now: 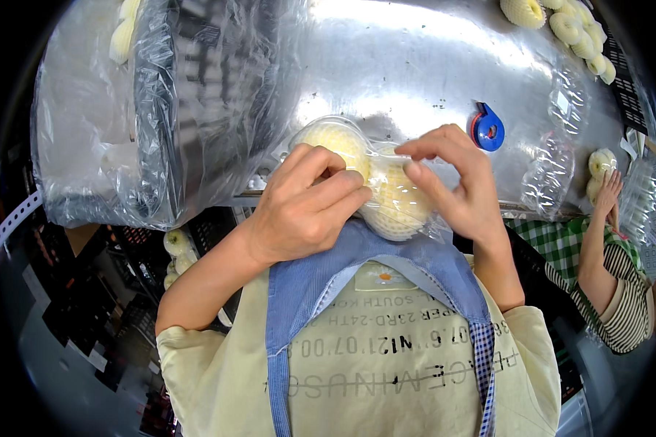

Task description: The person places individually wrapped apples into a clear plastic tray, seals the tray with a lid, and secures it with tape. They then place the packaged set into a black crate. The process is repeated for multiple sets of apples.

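Before me, at the near edge of the metal table, is a clear plastic clamshell pack (396,205) holding round items in pale yellow foam netting. My left hand (311,205) lies against its left part, fingers bent and tips pinched together near the middle of the pack; what is between them is too small to tell. My right hand (454,180) is raised at the pack's right side, thumb and forefinger apart, with nothing visible between them. A blue tape dispenser (490,131) with a red inner part lies on the table to the right of my right hand.
Large clear plastic bags (213,98) cover the table's left part. Empty clear clamshells (549,172) lie at the right. Foam-netted fruit (574,30) is piled at the far right corner. A co-worker's hands (608,194) touch another pack at the right. Black crates (136,246) stand below left.
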`<move>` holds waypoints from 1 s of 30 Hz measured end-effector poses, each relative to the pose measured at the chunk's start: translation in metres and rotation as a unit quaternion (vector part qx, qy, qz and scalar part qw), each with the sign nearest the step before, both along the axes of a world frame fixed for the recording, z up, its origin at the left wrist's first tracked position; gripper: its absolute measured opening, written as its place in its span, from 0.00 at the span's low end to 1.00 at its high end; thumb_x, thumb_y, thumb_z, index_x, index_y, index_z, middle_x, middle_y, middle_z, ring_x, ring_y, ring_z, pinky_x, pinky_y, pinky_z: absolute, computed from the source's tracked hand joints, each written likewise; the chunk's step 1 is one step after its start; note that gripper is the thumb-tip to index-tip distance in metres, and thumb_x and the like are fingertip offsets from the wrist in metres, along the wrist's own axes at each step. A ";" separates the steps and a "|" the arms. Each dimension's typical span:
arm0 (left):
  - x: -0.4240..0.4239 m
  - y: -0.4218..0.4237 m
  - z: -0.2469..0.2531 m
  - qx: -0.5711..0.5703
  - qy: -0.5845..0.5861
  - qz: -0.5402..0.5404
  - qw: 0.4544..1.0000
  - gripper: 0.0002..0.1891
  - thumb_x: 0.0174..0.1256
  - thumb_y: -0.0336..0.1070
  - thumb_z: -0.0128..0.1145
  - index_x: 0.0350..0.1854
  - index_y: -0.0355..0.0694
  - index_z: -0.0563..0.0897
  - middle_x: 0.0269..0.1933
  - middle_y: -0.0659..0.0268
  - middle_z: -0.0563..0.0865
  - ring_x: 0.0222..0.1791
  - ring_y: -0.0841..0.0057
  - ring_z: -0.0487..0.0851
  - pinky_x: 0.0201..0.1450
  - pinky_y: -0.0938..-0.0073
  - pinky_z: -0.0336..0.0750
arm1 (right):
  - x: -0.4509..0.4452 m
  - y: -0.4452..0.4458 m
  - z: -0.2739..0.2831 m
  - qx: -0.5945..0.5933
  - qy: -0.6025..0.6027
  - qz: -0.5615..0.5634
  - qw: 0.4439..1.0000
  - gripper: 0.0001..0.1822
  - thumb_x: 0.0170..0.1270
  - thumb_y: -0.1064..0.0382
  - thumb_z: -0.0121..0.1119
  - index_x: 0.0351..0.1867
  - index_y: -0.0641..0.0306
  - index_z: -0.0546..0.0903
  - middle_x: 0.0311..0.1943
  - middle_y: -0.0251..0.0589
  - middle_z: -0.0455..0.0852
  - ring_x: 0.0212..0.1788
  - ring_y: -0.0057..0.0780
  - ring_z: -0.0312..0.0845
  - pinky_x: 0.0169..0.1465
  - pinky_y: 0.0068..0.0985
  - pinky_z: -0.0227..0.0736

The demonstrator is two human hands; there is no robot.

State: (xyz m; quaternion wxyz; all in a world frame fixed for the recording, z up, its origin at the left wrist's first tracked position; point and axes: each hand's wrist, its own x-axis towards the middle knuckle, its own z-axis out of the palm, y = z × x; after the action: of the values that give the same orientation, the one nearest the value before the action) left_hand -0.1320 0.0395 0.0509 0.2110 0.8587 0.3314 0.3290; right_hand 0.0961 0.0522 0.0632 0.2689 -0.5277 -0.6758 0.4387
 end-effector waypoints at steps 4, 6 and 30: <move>0.000 -0.001 -0.002 0.001 -0.004 0.004 1.000 0.11 0.38 0.28 0.67 0.29 0.36 0.86 0.31 0.68 0.83 0.31 0.69 0.77 0.32 0.70 0.70 | -0.009 0.007 -0.009 -0.022 -0.058 0.042 0.997 0.12 0.56 0.57 0.70 0.34 0.64 0.87 0.29 0.40 0.83 0.36 0.35 0.76 0.43 0.29 0.69; 0.000 -0.001 -0.001 -0.001 -0.006 0.003 1.000 0.10 0.38 0.28 0.67 0.29 0.36 0.86 0.31 0.68 0.83 0.31 0.70 0.77 0.31 0.70 0.70 | -0.009 0.011 -0.009 -0.063 -0.035 0.050 0.996 0.11 0.56 0.58 0.70 0.32 0.65 0.87 0.28 0.40 0.83 0.36 0.33 0.75 0.43 0.29 0.69; 0.001 0.002 -0.003 -0.026 -0.022 0.002 0.999 0.12 0.35 0.24 0.68 0.28 0.36 0.84 0.30 0.64 0.80 0.31 0.66 0.77 0.32 0.69 0.73 | -0.010 0.004 -0.010 0.201 0.121 0.130 0.963 0.10 0.50 0.60 0.69 0.29 0.59 0.79 0.32 0.37 0.76 0.36 0.37 0.69 0.43 0.31 0.64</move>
State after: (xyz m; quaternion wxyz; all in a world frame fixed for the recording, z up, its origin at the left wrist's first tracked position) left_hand -0.1311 0.0417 0.0482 0.2397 0.8449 0.3366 0.3396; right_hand 0.0859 0.0566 0.0527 0.3901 -0.3136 -0.7751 0.3857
